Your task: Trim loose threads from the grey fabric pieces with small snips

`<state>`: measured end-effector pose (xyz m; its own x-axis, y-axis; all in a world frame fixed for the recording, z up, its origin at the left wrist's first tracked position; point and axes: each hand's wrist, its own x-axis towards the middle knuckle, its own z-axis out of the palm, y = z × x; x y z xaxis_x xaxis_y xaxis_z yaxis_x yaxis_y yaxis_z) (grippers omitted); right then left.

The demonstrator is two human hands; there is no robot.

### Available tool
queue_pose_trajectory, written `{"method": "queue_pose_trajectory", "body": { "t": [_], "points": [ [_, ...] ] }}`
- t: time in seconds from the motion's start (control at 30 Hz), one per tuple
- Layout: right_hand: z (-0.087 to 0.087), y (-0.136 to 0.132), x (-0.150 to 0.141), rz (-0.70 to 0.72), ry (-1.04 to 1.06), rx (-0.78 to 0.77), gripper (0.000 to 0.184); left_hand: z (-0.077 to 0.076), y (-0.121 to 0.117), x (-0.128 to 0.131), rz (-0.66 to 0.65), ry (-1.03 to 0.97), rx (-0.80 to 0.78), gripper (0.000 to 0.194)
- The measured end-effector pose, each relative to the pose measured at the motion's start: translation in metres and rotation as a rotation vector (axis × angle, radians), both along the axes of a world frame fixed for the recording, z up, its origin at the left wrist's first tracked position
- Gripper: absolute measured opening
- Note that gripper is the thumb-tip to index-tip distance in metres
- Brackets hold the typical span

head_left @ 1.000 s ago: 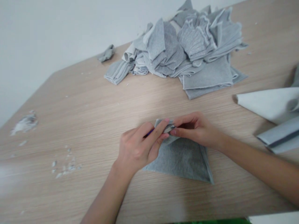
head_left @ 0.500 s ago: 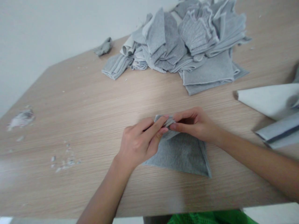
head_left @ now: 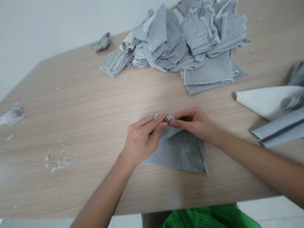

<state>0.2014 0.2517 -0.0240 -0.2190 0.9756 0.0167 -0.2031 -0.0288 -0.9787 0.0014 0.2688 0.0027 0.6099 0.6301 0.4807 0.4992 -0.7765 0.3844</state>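
Right grip on cloth, fabric heap beyond, scraps leftward

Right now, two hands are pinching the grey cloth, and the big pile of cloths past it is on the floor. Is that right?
Not quite: the head view shows the pile on the table, not on the floor. It is past the grey cloth, and the left hand and right hand are pinching that cloth.
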Motion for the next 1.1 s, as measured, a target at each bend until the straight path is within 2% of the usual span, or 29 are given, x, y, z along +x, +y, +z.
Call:
{"method": "queue_pose_trajectory", "body": {
  "t": [0.23,0.4,0.57,0.7,0.8,0.87,0.93,1.0,1.1],
  "points": [
    [-0.001,0.000,0.000,-0.013,0.001,0.006,0.033,0.002,-0.001,0.006,0.043,-0.066,-0.055,0.021],
    [-0.003,0.001,0.000,-0.010,-0.007,0.020,0.033,0.006,0.007,-0.001,0.092,-0.129,-0.185,0.024],
    [-0.008,0.002,-0.001,-0.034,-0.050,0.025,0.034,0.009,0.017,-0.011,0.188,-0.166,-0.400,0.034],
    [-0.009,0.001,-0.002,-0.044,-0.078,0.021,0.033,0.016,0.017,-0.014,0.136,-0.183,-0.473,0.038],
    [-0.005,0.001,-0.001,0.004,-0.094,0.032,0.031,0.018,0.010,-0.010,0.075,-0.119,-0.485,0.040],
    [-0.002,0.002,0.003,0.071,-0.122,0.059,0.030,0.015,0.007,-0.006,0.076,-0.033,-0.450,0.037],
    [0.003,0.004,0.008,0.156,-0.173,0.064,0.031,0.008,0.006,-0.002,0.097,0.056,-0.412,0.025],
    [0.006,0.007,0.015,0.209,-0.198,0.008,0.032,0.000,0.008,0.000,0.092,0.110,-0.411,0.019],
    [0.013,0.010,0.026,0.122,-0.142,-0.110,0.036,-0.009,0.011,-0.003,0.073,0.108,-0.432,0.027]
  ]
}}
